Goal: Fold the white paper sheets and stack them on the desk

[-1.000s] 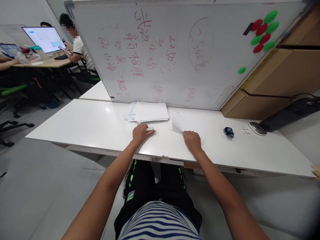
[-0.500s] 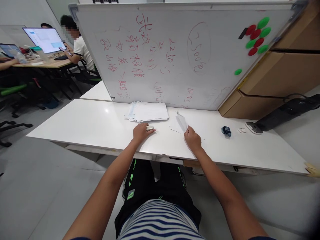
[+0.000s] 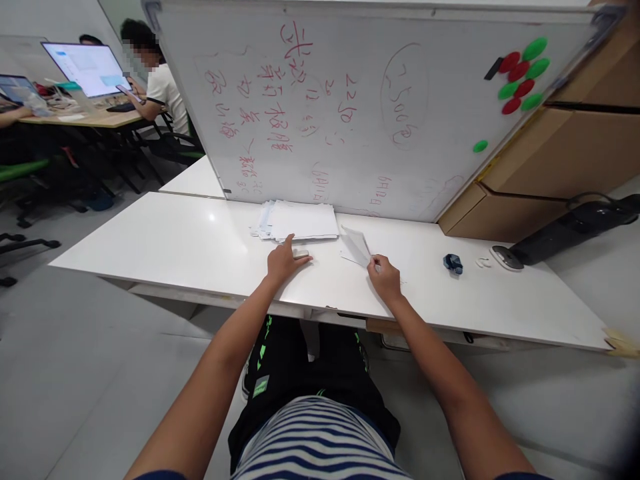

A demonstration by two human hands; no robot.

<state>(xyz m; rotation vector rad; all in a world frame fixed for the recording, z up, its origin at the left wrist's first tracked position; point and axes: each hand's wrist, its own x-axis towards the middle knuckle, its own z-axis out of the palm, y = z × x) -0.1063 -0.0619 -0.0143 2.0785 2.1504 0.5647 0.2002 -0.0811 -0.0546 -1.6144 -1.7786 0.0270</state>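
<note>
My right hand (image 3: 385,275) pinches the near corner of a folded white paper (image 3: 356,245) lying on the white table (image 3: 175,233). My left hand (image 3: 283,260) rests on the table with its fingers stretched out, the index finger pointing at a stack of white sheets (image 3: 300,221) just behind it. A small pale object (image 3: 301,254) lies under the left fingertips; I cannot make out what it is.
A whiteboard (image 3: 350,100) with red writing and round magnets (image 3: 520,77) leans behind the table. A small dark blue object (image 3: 453,263), white earbuds (image 3: 482,262) and a black device (image 3: 565,230) lie to the right. Cardboard boxes (image 3: 565,153) stand behind. People sit at desks far left.
My right hand lifted the paper's edge and now holds its corner slightly farther back. My left hand's fingers have spread, the index now pointing toward the stack.
</note>
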